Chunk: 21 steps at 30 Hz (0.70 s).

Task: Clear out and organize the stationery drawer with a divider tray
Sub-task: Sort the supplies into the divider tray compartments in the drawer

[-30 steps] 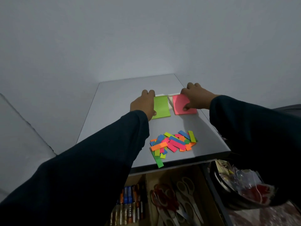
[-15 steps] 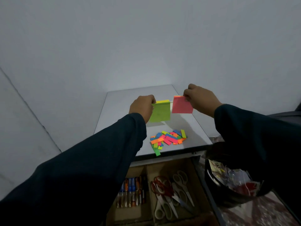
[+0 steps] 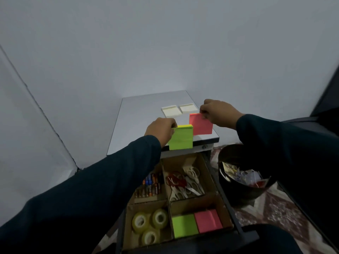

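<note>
Black bin (image 3: 244, 184) beside drawer (image 3: 227, 195) — scissors (image 3: 185, 182), tape rolls (image 3: 149, 225) inside.

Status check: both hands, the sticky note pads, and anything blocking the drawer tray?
Left hand pinches green pad; right hand pinches pink pad. Both pads held above the desk's front edge. Divider tray open below; nothing blocks the notes compartment.

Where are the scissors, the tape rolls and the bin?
scissors (image 3: 176, 181), head view, on the red handles.
tape rolls (image 3: 140, 221), head view, on the left roll's ring.
bin (image 3: 222, 158), head view, on its dark rim.
</note>
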### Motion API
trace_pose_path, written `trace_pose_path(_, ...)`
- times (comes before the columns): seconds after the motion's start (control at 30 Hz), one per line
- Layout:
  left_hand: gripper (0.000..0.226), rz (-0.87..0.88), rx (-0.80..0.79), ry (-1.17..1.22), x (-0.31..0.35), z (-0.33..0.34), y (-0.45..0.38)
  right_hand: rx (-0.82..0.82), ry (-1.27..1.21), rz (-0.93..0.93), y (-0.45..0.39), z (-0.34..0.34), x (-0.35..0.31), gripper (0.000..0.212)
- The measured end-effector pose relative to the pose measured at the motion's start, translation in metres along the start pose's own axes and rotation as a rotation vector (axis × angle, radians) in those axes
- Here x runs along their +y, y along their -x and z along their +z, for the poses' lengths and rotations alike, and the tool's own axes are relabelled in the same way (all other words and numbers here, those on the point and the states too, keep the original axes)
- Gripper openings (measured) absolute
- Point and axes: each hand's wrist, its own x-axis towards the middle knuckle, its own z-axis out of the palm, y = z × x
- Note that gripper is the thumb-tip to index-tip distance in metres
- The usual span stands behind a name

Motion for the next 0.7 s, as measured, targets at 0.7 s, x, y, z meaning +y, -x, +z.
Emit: trace_pose_path(0.7,0.026,-0.085,-0.327,0.022,-0.004,0.095,0.128,-0.516,-0.066,-0.058,0.122,0.086,-0.036,0.019)
